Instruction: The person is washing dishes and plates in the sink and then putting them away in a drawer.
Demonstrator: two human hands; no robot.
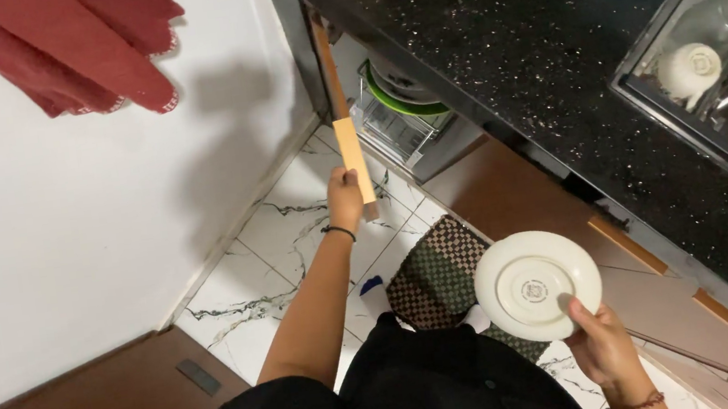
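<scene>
My left hand [344, 196] grips the edge of an open wooden cabinet door [349, 146] below the counter. Behind the door a pulled-out wire rack [391, 122] holds plates, one with a green rim [402, 103]. My right hand [604, 346] holds a white plate [536, 283] upside down, thumb on its base, above a checkered floor mat [436, 274]. A dark band circles my left wrist.
A black speckled countertop [548, 43] runs along the right, with a sink [718, 69] holding a white cup, glassware and a wooden-handled utensil. Red cloth [76, 45] hangs on the white wall at top left. White marble floor tiles [292, 222]; brown drawers with wooden handles [628, 246].
</scene>
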